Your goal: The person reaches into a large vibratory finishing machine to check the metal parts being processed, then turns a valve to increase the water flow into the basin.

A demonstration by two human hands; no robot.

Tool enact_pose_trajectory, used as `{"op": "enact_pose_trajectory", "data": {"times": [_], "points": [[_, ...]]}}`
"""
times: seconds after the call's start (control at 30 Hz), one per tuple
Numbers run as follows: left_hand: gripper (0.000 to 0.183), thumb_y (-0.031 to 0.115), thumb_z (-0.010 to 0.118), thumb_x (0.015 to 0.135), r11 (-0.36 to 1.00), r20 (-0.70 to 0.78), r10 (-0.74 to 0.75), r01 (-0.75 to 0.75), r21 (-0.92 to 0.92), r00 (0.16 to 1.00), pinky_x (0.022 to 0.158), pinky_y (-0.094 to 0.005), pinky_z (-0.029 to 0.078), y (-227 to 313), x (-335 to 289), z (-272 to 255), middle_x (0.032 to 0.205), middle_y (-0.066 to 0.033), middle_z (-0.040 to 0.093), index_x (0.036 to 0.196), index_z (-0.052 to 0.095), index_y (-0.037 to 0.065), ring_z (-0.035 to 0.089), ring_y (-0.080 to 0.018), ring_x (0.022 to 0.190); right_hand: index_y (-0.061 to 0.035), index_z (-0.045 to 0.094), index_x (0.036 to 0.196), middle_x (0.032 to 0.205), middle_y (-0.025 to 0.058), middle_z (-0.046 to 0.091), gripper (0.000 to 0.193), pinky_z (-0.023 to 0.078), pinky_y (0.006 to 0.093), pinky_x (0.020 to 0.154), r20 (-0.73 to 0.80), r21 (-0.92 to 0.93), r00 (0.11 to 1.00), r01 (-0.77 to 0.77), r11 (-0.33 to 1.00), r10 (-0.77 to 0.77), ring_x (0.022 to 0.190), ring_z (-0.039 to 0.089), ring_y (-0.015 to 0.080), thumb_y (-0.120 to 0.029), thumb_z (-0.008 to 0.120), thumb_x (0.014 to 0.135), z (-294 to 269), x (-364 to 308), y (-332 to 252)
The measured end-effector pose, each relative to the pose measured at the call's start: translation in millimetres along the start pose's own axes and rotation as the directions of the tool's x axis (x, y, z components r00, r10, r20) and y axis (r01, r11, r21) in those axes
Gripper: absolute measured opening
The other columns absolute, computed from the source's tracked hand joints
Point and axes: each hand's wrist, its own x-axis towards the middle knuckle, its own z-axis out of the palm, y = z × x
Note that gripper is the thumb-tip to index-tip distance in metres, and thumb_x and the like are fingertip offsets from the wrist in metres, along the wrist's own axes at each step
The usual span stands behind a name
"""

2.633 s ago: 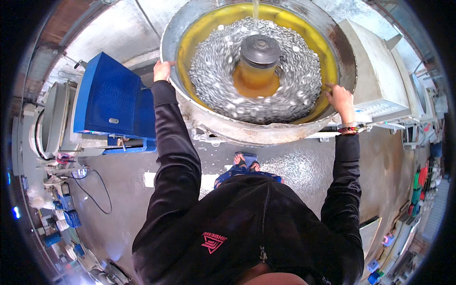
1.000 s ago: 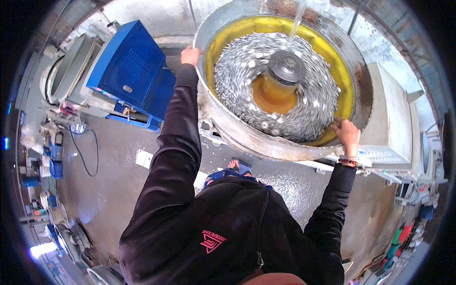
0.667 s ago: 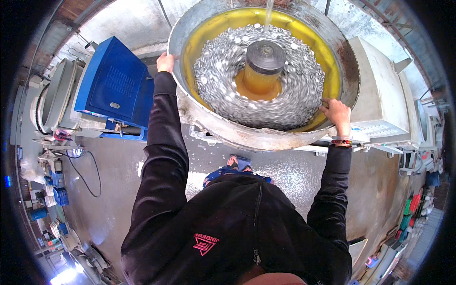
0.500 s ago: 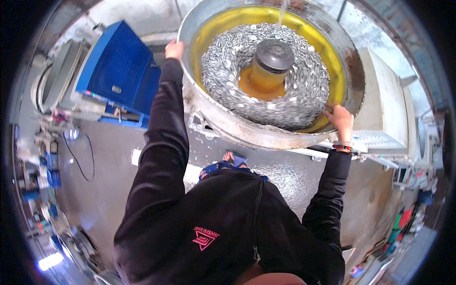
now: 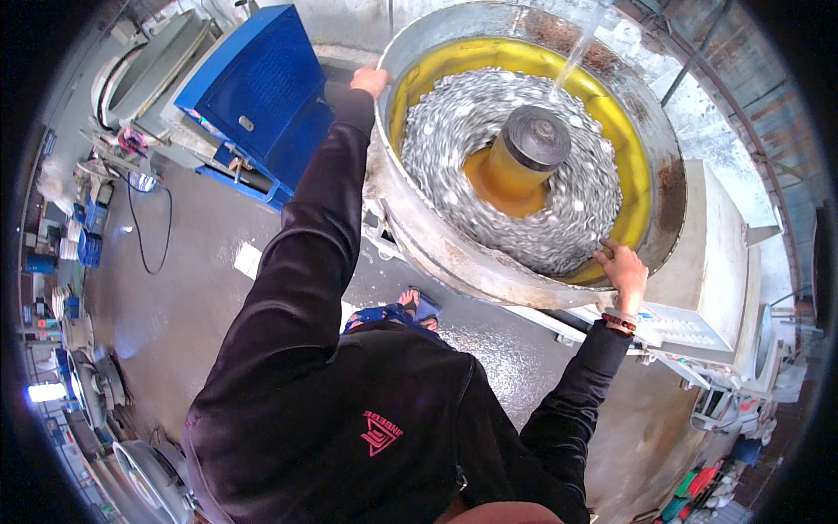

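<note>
A large round metal vibratory finishing tub (image 5: pixel 419 229) with a yellow lining (image 5: pixel 642 196) stands before me. In it, a ring of many small silvery pieces (image 5: pixel 436 131), blurred by motion, surrounds a yellow column (image 5: pixel 511 179) with a dark round cap (image 5: pixel 537 137). A thin stream of water (image 5: pixel 576 57) falls in from the far side. My left hand (image 5: pixel 370 80) is closed over the tub's left rim, its fingertips partly hidden. At the near right rim, my right hand (image 5: pixel 625 275) grips the edge, its bent fingers reaching inside near the pieces.
A blue machine (image 5: pixel 253 92) with a slanted panel stands to the left, beside a grey drum-like vessel (image 5: pixel 161 70). A pale cabinet (image 5: pixel 698 271) adjoins the tub on the right. The grey floor (image 5: pixel 209 306) looks wet, and a black cable (image 5: pixel 166 231) lies on it.
My view has shifted, so the tub and blue machine sit further right and lower. Both hands keep to the rim. The pieces look more blurred.
</note>
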Motion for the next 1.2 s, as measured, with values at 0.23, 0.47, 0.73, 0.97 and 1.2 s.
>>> {"op": "enact_pose_trajectory", "data": {"times": [0.23, 0.47, 0.73, 0.97, 1.2], "points": [[0.045, 0.027, 0.057, 0.063, 0.961, 0.087, 0.006, -0.030, 0.274, 0.996, 0.088, -0.0371, 0.041, -1, 24, 13, 0.105, -0.0234, 0.057, 0.102, 0.061, 0.004, 0.053, -0.0343, 0.103, -0.0236, 0.056, 0.115, 0.103, 0.0109, 0.062, 0.039, 0.045, 0.0404, 0.082, 0.075, -0.088, 0.996, -0.044, 0.995, 0.050, 0.096, 0.059, 0.0275, -0.039, 0.058, 0.078, 2, 0, 3], [0.043, 0.025, 0.061, 0.067, 0.922, 0.123, 0.060, -0.102, 0.372, 0.991, 0.078, -0.0338, 0.046, -4, 28, 5, 0.095, -0.0195, 0.062, 0.101, 0.060, -0.001, 0.062, -0.0257, 0.086, -0.0216, 0.057, 0.112, 0.098, 0.0103, 0.063, 0.038, 0.045, 0.0403, 0.080, 0.044, -0.059, 0.999, 0.026, 0.998, -0.024, 0.094, 0.059, 0.0269, -0.039, 0.059, 0.078, 9, -2, 8], [0.045, 0.033, 0.055, 0.070, 0.954, 0.111, -0.045, 0.010, 0.299, 0.993, 0.082, -0.0329, 0.043, -15, 36, 13, 0.100, -0.0197, 0.061, 0.098, 0.062, -0.002, 0.059, -0.0276, 0.093, -0.0199, 0.061, 0.108, 0.100, 0.0116, 0.062, 0.036, 0.046, 0.0404, 0.080, 0.066, -0.100, 0.998, 0.018, 0.995, -0.012, 0.093, 0.059, 0.0281, -0.038, 0.058, 0.077, 4, -5, 0], [0.045, 0.033, 0.055, 0.069, 0.951, 0.004, 0.030, -0.030, 0.309, 1.000, 0.085, -0.0343, 0.042, -27, 41, 25, 0.101, -0.0194, 0.061, 0.097, 0.062, -0.002, 0.057, -0.0292, 0.096, -0.0210, 0.061, 0.107, 0.101, 0.0121, 0.062, 0.037, 0.045, 0.0402, 0.082, 0.049, -0.108, 0.999, 0.015, 0.994, -0.010, 0.095, 0.059, 0.0280, -0.039, 0.060, 0.075, 3, -3, 2], [0.050, 0.034, 0.058, 0.065, 0.984, 0.003, -0.074, 0.073, 0.165, 0.997, 0.090, -0.0338, 0.039, 4, 10, 27, 0.105, -0.0213, 0.058, 0.099, 0.061, -0.002, 0.054, -0.0300, 0.102, -0.0211, 0.061, 0.108, 0.100, 0.0125, 0.062, 0.035, 0.046, 0.0410, 0.080, 0.009, -0.093, 1.000, -0.024, 0.995, 0.025, 0.094, 0.059, 0.0288, -0.035, 0.060, 0.076, 11, -2, 6]]}}
